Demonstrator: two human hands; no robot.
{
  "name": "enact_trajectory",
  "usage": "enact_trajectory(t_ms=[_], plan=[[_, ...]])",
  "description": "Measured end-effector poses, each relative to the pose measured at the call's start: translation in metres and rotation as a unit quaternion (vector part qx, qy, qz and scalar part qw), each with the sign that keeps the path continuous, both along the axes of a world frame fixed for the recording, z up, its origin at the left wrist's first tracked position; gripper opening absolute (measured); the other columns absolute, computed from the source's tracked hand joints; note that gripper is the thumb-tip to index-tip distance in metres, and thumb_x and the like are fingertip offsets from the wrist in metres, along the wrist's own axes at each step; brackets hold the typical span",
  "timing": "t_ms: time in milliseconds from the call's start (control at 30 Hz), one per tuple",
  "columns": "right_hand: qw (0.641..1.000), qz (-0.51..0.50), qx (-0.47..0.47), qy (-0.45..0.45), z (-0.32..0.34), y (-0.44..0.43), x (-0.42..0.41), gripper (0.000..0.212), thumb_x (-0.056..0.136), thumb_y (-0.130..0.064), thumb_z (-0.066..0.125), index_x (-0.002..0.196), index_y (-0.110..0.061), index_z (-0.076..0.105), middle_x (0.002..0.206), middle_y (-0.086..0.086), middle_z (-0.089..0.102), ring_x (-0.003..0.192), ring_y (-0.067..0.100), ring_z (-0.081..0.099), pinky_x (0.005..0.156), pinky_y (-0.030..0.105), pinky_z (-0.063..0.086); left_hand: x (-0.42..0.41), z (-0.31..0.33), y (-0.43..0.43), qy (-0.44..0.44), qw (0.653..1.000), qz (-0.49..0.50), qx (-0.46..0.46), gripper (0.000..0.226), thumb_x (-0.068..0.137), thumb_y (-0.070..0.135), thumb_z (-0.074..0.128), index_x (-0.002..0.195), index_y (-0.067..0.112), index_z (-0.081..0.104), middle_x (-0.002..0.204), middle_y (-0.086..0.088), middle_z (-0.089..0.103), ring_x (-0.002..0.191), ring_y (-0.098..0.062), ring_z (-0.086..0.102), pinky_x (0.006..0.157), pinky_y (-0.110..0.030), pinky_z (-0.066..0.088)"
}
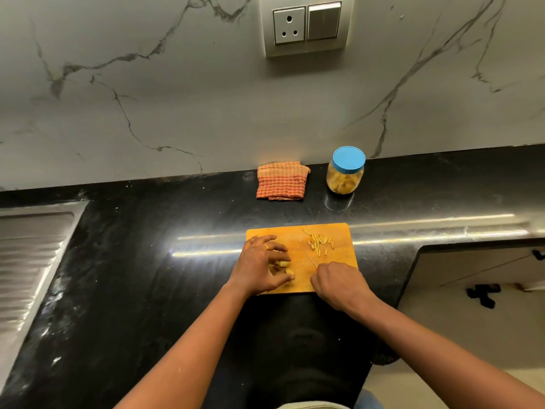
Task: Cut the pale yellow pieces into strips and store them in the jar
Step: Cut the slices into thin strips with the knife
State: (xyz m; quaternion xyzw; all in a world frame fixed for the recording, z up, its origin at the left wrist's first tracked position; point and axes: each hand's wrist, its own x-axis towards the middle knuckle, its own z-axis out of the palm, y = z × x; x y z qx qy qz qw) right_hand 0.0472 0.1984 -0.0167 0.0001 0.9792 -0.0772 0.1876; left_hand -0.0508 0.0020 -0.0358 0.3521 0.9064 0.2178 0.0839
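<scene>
A wooden cutting board (pixel 298 234) lies on the black counter. Several thin pale yellow strips (pixel 320 243) are scattered on its far right part. My left hand (pixel 261 265) hovers over the board's left side, fingers curled around a few uncut pale yellow pieces (pixel 287 268). My right hand (pixel 339 283) grips a knife at the board's near right; only a thin stretch of blade (pixel 311 260) shows, pointing toward the board's middle. A clear jar (pixel 345 177) with a blue lid stands closed at the back, with pale yellow pieces inside.
A folded orange checked cloth (pixel 281 181) lies left of the jar by the marble wall. A steel sink drainboard (pixel 29 249) is at the left. The counter edge drops away at the right, above a cupboard (pixel 472 267).
</scene>
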Motion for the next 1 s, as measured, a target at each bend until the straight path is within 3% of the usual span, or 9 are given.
enact_trajectory(t_ms=[100,267,400,533,700,1000], plan=[[0.999,-0.027,-0.039,-0.024,0.002,-0.01,0.001,0.036,0.101,-0.037,0.032,0.099,-0.016,0.061,0.1,0.006,0.065,0.089,0.023,0.06,0.076,0.037,0.049,0.002,0.003,-0.001,-0.008,0.999,-0.021,-0.034,0.045,0.068,0.065,0.073,0.102,0.035,0.075,0.123,0.02,0.062,0.135,-0.008,0.037,0.11,-0.036,0.027],[0.999,-0.029,-0.036,-0.011,-0.001,-0.004,0.002,0.037,0.101,-0.038,0.031,0.1,-0.016,0.061,0.101,0.006,0.065,0.089,0.024,0.06,0.074,0.037,0.048,0.004,0.006,-0.001,-0.019,0.998,-0.023,-0.058,0.031,0.077,0.057,0.071,0.097,0.034,0.076,0.127,0.02,0.06,0.137,-0.008,0.034,0.112,-0.037,0.026],[1.0,0.026,0.007,0.008,-0.003,0.005,0.005,0.035,0.103,-0.03,0.029,0.107,-0.013,0.059,0.106,0.009,0.061,0.094,0.028,0.059,0.069,0.039,0.045,0.004,0.007,0.004,-0.024,0.997,-0.03,-0.069,0.028,0.079,0.056,0.07,0.095,0.033,0.077,0.129,0.02,0.059,0.137,-0.008,0.032,0.113,-0.038,0.024],[1.0,0.0,-0.005,0.007,-0.002,0.01,0.006,0.033,0.102,-0.029,0.031,0.108,-0.012,0.058,0.106,0.008,0.06,0.094,0.029,0.059,0.071,0.04,0.05,0.005,0.005,0.01,-0.016,0.997,-0.048,-0.066,0.026,0.08,0.055,0.068,0.091,0.033,0.076,0.126,0.021,0.059,0.137,-0.009,0.033,0.112,-0.043,0.027],[0.996,-0.082,-0.02,0.017,0.0,0.014,0.006,0.037,0.1,-0.04,0.03,0.096,-0.017,0.058,0.099,0.006,0.066,0.089,0.027,0.062,0.07,0.036,0.045,0.008,0.006,0.021,-0.026,0.995,-0.053,-0.08,0.033,0.079,0.056,0.067,0.103,0.034,0.073,0.126,0.021,0.059,0.137,-0.009,0.033,0.112,-0.044,0.027],[0.995,-0.069,-0.049,0.048,0.007,0.008,0.007,0.036,0.098,-0.043,0.031,0.102,-0.017,0.055,0.094,0.007,0.066,0.084,0.026,0.063,0.072,0.037,0.048,-0.002,0.006,0.031,-0.032,0.997,-0.025,-0.07,0.025,0.08,0.053,0.07,0.093,0.032,0.074,0.112,0.015,0.066,0.125,-0.01,0.043,0.106,-0.038,0.03]])
